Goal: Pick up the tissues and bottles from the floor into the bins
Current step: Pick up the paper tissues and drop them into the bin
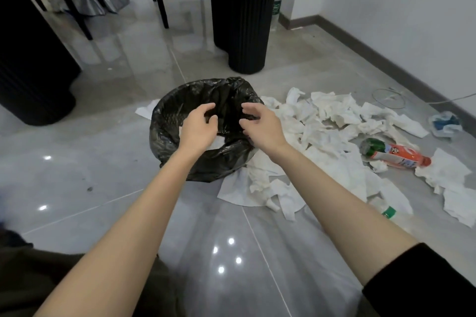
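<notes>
Clock centred on the bin, 12 = away from the person.

Far L, approx 9-10 o'clock, stands a black fluted column (pixel 33 72), no part of the job. At 10 o'clock a stray tissue (pixel 145 110) pokes out from behind the bin, touching its wall.

The bin (pixel 164 121), lined w/ a black bag, sits on the floor straight ahead of the person. It's prob. set right against the mess so each load is a short carry. One white tissue sheet (pixel 219 142) lies inside, toward the 6 o'clock side.

The left grip (pixel 199 127) hangs over the bin's mouth w/ fingers loosely curled, thumb apart, nothing in it. The right grip (pixel 260 126) is over the 3 o'clock rim, fingers likewise loosely bent and spread, w/ nothing seen in them. Can't tell if its fingertips brush the liner. Both are palm-down above the opening, which reads to me as a drop pose.

At 12 o'clock, beyond the bin, is a second column (pixel 244 20).

The tissue pile (pixel 329 121) fans from 2 to 5 o'clock, touching the bin wall at 4-5. The orange bottle (pixel 396 154) lies on its side at 3-4 o'clock, at the pile's outer edge. The clear bottle (pixel 386 211), green label, lies at 4-5 o'clock, part-hidden by tissue.

Far R, near the wall, is a blue-white wrapper (pixel 444 123).

Most of the job looks undone.
</notes>
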The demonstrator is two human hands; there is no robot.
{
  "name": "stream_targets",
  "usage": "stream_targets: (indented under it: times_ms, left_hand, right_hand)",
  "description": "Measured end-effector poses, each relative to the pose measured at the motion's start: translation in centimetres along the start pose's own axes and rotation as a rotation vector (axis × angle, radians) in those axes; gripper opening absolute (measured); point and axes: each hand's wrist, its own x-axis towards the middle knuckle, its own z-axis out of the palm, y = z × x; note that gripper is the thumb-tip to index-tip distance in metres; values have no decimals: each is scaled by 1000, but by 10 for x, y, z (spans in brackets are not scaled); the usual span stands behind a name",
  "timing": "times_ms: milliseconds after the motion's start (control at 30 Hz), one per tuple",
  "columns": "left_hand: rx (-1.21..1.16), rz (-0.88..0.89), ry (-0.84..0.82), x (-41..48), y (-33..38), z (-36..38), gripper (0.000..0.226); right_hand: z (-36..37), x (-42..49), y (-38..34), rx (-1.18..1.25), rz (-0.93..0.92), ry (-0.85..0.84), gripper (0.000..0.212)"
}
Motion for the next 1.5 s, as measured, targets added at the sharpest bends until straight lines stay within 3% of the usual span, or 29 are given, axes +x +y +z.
stream_targets:
  times_ms: [100,300,433,600,833,1033,1100,1267,1367,1500]
  left_hand:
    - [-72,105,6,-10,16,16,37]
    - [-305,96,-290,-38,30,72,29]
    - [-210,31,-408,-54,7,109,28]
    - [-71,-128,-492,-57,-39,147,33]
    - [290,-15,-521,-40,-78,175,45]
    - [327,-59,-539,-31,-91,195,39]
    - [328,-49,-515,-31,-92,197,37]
    - [263,-31,-474,-30,-91,197,31]
    - [207,-10,-435,-29,-85,194,31]
    - [130,76,-380,-30,-67,185,30]
  right_hand:
    - [-20,-6,18,46,37,163,25]
    - [-67,-27,86,-10,303,249,15]
    - [-81,-50,128,-122,431,162,19]
    - [-72,-67,158,-265,451,17,39]
    - [-50,-54,189,-486,409,-165,51]
    - [-44,-48,209,-623,434,-317,65]
    - [-43,-50,214,-690,415,-337,61]
    - [-44,-52,223,-733,372,-263,21]
    - [-46,-50,220,-566,386,-97,8]
    - [-55,-45,194,-313,370,100,6]
